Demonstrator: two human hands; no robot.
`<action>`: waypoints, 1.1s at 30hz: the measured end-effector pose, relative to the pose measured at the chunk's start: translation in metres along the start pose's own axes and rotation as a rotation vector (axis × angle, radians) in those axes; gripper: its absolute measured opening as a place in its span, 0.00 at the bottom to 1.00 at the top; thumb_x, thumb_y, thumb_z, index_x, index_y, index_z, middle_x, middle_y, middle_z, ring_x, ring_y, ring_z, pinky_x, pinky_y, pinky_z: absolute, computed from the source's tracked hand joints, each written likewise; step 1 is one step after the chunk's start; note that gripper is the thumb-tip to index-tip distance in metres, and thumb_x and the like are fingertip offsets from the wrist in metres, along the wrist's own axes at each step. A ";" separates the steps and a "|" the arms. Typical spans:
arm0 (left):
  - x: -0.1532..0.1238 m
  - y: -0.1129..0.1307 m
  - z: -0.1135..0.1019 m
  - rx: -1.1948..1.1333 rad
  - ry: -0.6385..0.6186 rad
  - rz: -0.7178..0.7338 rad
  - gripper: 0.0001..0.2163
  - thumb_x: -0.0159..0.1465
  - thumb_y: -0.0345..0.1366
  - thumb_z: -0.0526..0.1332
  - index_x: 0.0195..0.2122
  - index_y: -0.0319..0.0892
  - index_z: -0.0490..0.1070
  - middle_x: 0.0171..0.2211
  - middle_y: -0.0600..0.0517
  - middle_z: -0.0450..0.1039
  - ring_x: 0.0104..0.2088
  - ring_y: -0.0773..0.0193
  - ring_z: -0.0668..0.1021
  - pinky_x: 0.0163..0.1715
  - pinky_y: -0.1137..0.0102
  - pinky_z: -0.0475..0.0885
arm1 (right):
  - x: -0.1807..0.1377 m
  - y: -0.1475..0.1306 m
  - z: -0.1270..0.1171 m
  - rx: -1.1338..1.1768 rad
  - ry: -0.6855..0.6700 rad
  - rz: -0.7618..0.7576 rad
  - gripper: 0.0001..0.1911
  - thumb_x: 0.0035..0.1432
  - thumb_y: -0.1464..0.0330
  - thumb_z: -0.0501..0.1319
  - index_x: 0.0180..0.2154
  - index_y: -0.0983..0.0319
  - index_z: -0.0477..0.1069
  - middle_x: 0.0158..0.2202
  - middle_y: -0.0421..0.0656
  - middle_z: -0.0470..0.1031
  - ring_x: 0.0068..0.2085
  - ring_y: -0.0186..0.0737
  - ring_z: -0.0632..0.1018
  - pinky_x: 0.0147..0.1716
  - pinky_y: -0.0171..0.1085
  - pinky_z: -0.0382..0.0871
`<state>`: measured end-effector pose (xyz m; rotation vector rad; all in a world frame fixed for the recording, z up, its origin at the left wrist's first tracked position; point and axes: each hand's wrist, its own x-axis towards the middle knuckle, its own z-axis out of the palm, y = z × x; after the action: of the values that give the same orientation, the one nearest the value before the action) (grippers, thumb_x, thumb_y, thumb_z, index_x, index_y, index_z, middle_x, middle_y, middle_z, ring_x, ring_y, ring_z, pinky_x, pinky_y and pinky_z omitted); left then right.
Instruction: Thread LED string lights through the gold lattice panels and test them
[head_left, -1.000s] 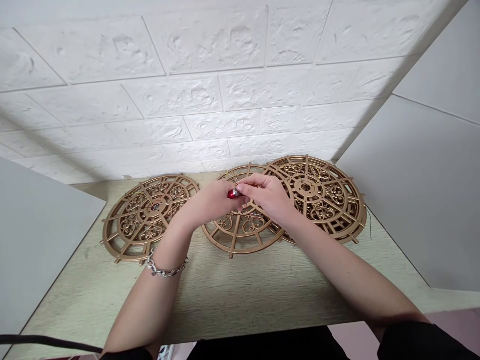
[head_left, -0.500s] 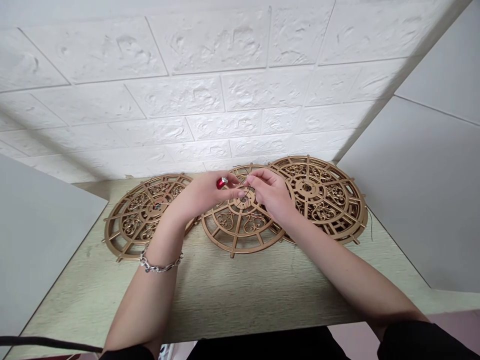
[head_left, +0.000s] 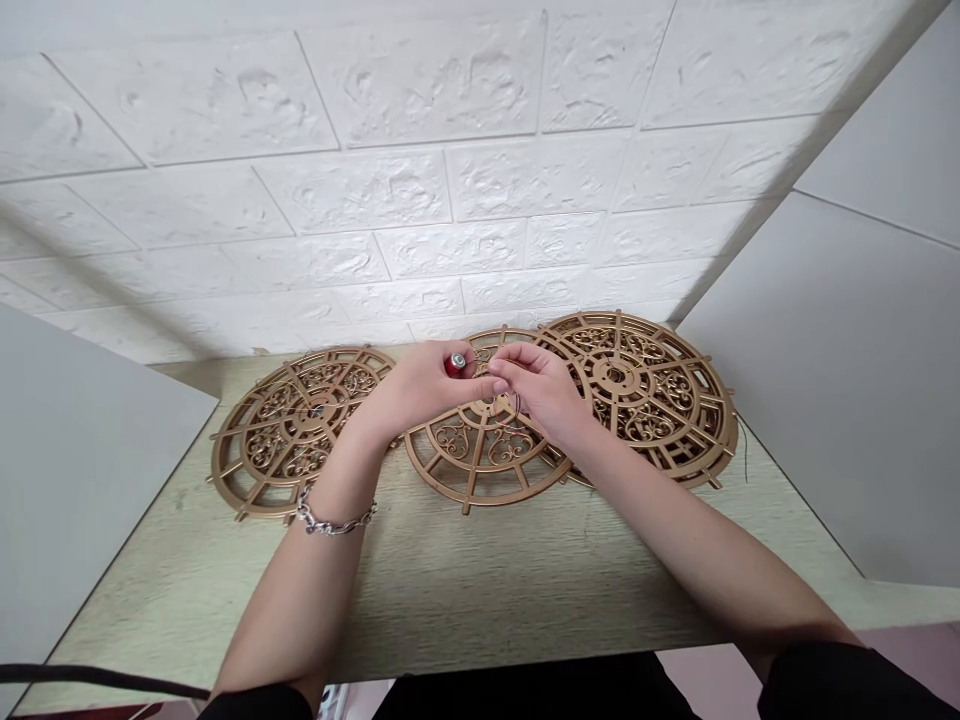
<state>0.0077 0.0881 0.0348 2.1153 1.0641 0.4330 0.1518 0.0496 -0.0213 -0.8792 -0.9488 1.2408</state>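
My left hand (head_left: 424, 388) is closed around a small red battery (head_left: 455, 364), its round metal end facing me. The thumb of that hand points right, close to my right fingertips. My right hand (head_left: 546, 388) pinches a thin dark wire (head_left: 516, 408), which loops down just below the fingers. Both hands are over the hub of the middle gold openwork disc (head_left: 466, 497), which has scrolls and spokes. The fingers partly hide the hub and the wire's ends.
Another gold disc (head_left: 225, 480) lies to the left, and stacked gold discs (head_left: 701, 400) overlap the middle one on the right. A thin wire hangs off the stack's right side. A white brick-patterned wall (head_left: 420, 180) and grey side panels (head_left: 840, 400) enclose the table (head_left: 450, 590).
My left hand has shifted slightly right, and the battery has turned so its metal end faces me more. The wire now bends into a loop below my right fingers.
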 end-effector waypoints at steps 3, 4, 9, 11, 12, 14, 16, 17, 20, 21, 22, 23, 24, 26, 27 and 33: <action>-0.001 0.002 0.002 0.038 -0.011 0.019 0.13 0.50 0.43 0.61 0.19 0.40 0.59 0.17 0.58 0.51 0.20 0.72 0.56 0.20 0.73 0.50 | 0.001 0.001 0.000 0.004 -0.012 -0.001 0.08 0.41 0.65 0.66 0.25 0.63 0.70 0.21 0.36 0.68 0.22 0.26 0.66 0.18 0.26 0.58; -0.001 0.003 0.004 0.060 -0.005 0.033 0.13 0.50 0.43 0.61 0.19 0.40 0.59 0.18 0.58 0.52 0.20 0.72 0.56 0.20 0.73 0.50 | 0.001 0.001 0.000 0.010 -0.017 0.003 0.08 0.41 0.65 0.66 0.25 0.63 0.70 0.22 0.36 0.69 0.23 0.27 0.67 0.19 0.26 0.59; -0.001 0.006 0.010 0.158 0.082 0.143 0.15 0.54 0.45 0.58 0.19 0.40 0.60 0.17 0.57 0.55 0.20 0.72 0.58 0.20 0.74 0.52 | 0.001 0.000 0.001 0.044 -0.021 0.010 0.09 0.39 0.66 0.66 0.24 0.63 0.70 0.23 0.37 0.70 0.26 0.28 0.69 0.23 0.28 0.60; -0.001 0.005 0.012 0.174 0.125 0.194 0.15 0.55 0.46 0.57 0.20 0.40 0.61 0.17 0.57 0.56 0.19 0.72 0.58 0.20 0.74 0.53 | 0.000 -0.001 0.001 0.047 -0.024 0.011 0.09 0.38 0.67 0.67 0.24 0.63 0.70 0.23 0.36 0.70 0.25 0.27 0.68 0.23 0.28 0.59; 0.000 0.004 0.013 0.182 0.150 0.220 0.14 0.55 0.46 0.57 0.21 0.40 0.61 0.16 0.58 0.57 0.19 0.72 0.59 0.19 0.74 0.54 | 0.000 -0.001 0.001 0.049 -0.027 0.008 0.10 0.37 0.68 0.68 0.24 0.63 0.70 0.23 0.36 0.69 0.25 0.27 0.68 0.22 0.28 0.59; 0.001 0.002 0.014 0.201 0.194 0.265 0.13 0.54 0.45 0.57 0.23 0.40 0.63 0.16 0.58 0.57 0.18 0.72 0.59 0.19 0.74 0.55 | -0.001 -0.001 0.001 0.053 -0.033 0.002 0.10 0.37 0.68 0.68 0.24 0.64 0.70 0.23 0.36 0.68 0.23 0.26 0.66 0.21 0.27 0.57; 0.002 0.000 0.015 0.226 0.229 0.303 0.12 0.55 0.44 0.57 0.26 0.40 0.64 0.15 0.59 0.57 0.17 0.72 0.59 0.19 0.74 0.55 | -0.002 0.000 0.001 0.051 -0.034 -0.012 0.10 0.39 0.67 0.68 0.25 0.63 0.70 0.22 0.35 0.67 0.22 0.25 0.64 0.19 0.27 0.54; 0.002 -0.001 0.015 0.239 0.245 0.321 0.11 0.55 0.44 0.57 0.27 0.40 0.64 0.15 0.59 0.56 0.17 0.72 0.59 0.19 0.74 0.55 | -0.002 0.000 0.000 0.046 -0.035 -0.020 0.10 0.40 0.66 0.67 0.25 0.63 0.70 0.21 0.35 0.66 0.21 0.24 0.62 0.18 0.26 0.53; 0.003 -0.005 0.016 0.272 0.299 0.376 0.11 0.57 0.44 0.55 0.28 0.40 0.65 0.15 0.59 0.57 0.17 0.72 0.60 0.20 0.74 0.56 | -0.003 0.002 0.000 0.025 -0.041 -0.052 0.11 0.43 0.64 0.67 0.26 0.63 0.70 0.20 0.34 0.63 0.20 0.23 0.60 0.16 0.26 0.51; 0.003 -0.006 0.016 0.280 0.318 0.392 0.11 0.57 0.44 0.55 0.28 0.40 0.65 0.16 0.58 0.58 0.17 0.72 0.61 0.20 0.74 0.57 | -0.003 0.003 0.000 0.015 -0.043 -0.061 0.11 0.43 0.63 0.67 0.26 0.63 0.69 0.20 0.34 0.63 0.20 0.23 0.59 0.16 0.26 0.51; 0.004 -0.008 0.016 0.287 0.338 0.406 0.12 0.57 0.44 0.54 0.28 0.40 0.65 0.16 0.58 0.59 0.17 0.72 0.61 0.20 0.74 0.57 | -0.003 0.003 -0.001 0.006 -0.044 -0.066 0.11 0.43 0.63 0.67 0.27 0.63 0.69 0.20 0.34 0.62 0.19 0.23 0.59 0.16 0.26 0.50; 0.004 -0.009 0.016 0.291 0.358 0.418 0.12 0.58 0.44 0.54 0.28 0.40 0.65 0.16 0.57 0.60 0.17 0.72 0.61 0.20 0.74 0.57 | -0.003 0.003 -0.001 -0.002 -0.044 -0.069 0.11 0.43 0.63 0.67 0.27 0.63 0.69 0.19 0.34 0.61 0.19 0.24 0.59 0.15 0.26 0.50; 0.004 -0.010 0.016 0.290 0.378 0.432 0.12 0.58 0.45 0.53 0.28 0.40 0.65 0.17 0.57 0.60 0.17 0.72 0.62 0.20 0.74 0.57 | -0.003 0.003 -0.001 -0.007 -0.044 -0.070 0.11 0.44 0.63 0.66 0.27 0.63 0.69 0.19 0.34 0.61 0.19 0.24 0.58 0.15 0.26 0.50; 0.005 -0.012 0.017 0.286 0.408 0.466 0.13 0.60 0.45 0.51 0.28 0.40 0.65 0.17 0.57 0.61 0.16 0.72 0.62 0.19 0.74 0.57 | -0.002 0.003 -0.001 -0.010 -0.044 -0.060 0.12 0.44 0.62 0.66 0.27 0.63 0.69 0.18 0.33 0.60 0.18 0.23 0.57 0.14 0.26 0.50; 0.005 -0.012 0.017 0.285 0.421 0.484 0.14 0.60 0.45 0.50 0.29 0.40 0.65 0.17 0.56 0.61 0.16 0.72 0.62 0.19 0.74 0.57 | -0.002 0.003 -0.001 -0.009 -0.046 -0.054 0.12 0.45 0.62 0.66 0.27 0.63 0.69 0.18 0.33 0.59 0.18 0.23 0.57 0.14 0.26 0.50; 0.005 -0.013 0.018 0.325 0.455 0.532 0.11 0.59 0.42 0.50 0.29 0.40 0.64 0.17 0.56 0.61 0.17 0.71 0.63 0.19 0.74 0.57 | -0.002 0.004 0.000 -0.007 -0.051 -0.048 0.11 0.45 0.63 0.66 0.27 0.63 0.69 0.18 0.33 0.60 0.17 0.22 0.56 0.12 0.25 0.48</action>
<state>0.0136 0.0888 0.0129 2.6718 0.8306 1.1013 0.1506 0.0476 -0.0252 -0.8290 -1.0097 1.2241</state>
